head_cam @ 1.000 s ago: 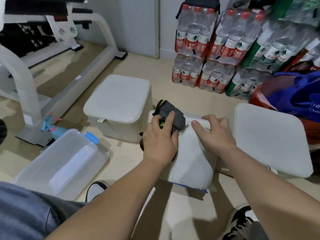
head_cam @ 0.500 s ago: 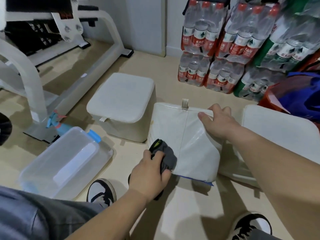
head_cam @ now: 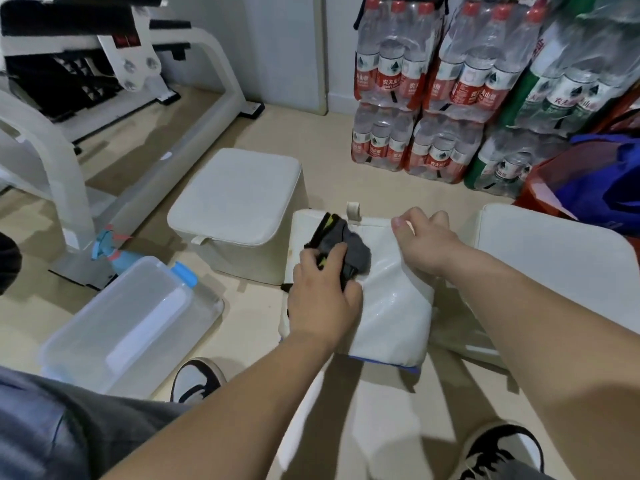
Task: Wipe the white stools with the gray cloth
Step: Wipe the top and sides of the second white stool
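Three white stools stand on the floor. The middle stool (head_cam: 391, 313) is tipped toward me with its side face up. My left hand (head_cam: 322, 296) grips the gray cloth (head_cam: 349, 247) and presses it on the upper left of that face. My right hand (head_cam: 424, 244) holds the stool's far top edge, fingers curled over it. A second stool (head_cam: 239, 199) sits upright behind and to the left. The third stool (head_cam: 557, 258) stands at the right, partly behind my right forearm.
A clear plastic box (head_cam: 128, 323) with a blue clip lies at the left, a blue spray bottle (head_cam: 114, 251) behind it. A white exercise frame (head_cam: 65, 161) fills the far left. Packs of water bottles (head_cam: 433, 98) and a red and blue bag (head_cam: 595, 181) line the back right. My shoes (head_cam: 194, 379) are near.
My left hand has slid the cloth from the stool's lower left corner back up to its upper part. My right hand has stayed on the far edge.
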`<control>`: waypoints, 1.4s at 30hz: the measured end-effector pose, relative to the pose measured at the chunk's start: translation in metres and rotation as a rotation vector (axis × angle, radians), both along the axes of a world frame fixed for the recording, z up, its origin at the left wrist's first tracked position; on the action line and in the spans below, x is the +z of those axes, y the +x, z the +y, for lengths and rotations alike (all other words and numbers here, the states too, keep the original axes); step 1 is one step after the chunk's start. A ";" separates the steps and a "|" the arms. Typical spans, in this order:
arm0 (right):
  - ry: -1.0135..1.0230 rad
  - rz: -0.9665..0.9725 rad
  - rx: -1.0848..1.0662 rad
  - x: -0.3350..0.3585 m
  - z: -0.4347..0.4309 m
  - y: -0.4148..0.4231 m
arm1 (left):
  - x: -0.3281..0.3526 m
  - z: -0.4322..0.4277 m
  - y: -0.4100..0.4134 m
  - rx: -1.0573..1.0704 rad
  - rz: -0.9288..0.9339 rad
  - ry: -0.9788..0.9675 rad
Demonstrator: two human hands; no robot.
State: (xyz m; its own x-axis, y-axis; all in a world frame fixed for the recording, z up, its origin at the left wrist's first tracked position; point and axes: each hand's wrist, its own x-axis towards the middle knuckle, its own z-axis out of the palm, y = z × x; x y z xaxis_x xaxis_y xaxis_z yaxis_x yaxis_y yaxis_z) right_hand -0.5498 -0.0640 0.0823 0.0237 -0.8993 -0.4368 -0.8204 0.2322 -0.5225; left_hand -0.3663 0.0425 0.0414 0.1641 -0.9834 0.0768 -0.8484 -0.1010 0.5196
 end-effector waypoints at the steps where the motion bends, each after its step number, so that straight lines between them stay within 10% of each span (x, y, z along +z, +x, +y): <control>1: -0.011 0.006 -0.003 0.000 0.001 0.002 | -0.006 0.014 0.006 -0.035 -0.002 0.017; 9: -0.017 -0.010 -0.018 0.003 0.003 0.004 | -0.007 0.082 0.052 -0.252 -0.037 0.354; 16: 0.033 -0.155 -0.112 0.004 0.013 -0.013 | 0.058 -0.016 0.017 0.009 0.290 -0.121; 22: 0.059 -0.270 -0.189 -0.001 0.022 -0.020 | 0.020 0.001 -0.045 -0.169 -0.119 0.035; 31: 0.095 -0.249 -0.132 0.003 0.026 -0.017 | -0.001 0.088 -0.016 -0.361 0.014 0.355; 37: 0.242 -0.446 -0.450 -0.003 0.016 -0.024 | 0.056 0.010 -0.035 -0.198 0.202 -0.063; 42: 0.232 -0.486 -0.425 -0.007 0.019 -0.031 | 0.038 -0.010 -0.077 -0.205 -0.053 0.028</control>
State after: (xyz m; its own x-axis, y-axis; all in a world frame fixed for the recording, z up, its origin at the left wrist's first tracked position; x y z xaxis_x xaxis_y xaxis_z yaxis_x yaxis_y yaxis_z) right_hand -0.5804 -0.0446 0.0756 -0.0680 -0.7583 -0.6484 -0.3181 0.6324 -0.7063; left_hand -0.4436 0.0324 0.0795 -0.0434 -0.9977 0.0524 -0.8785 0.0631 0.4735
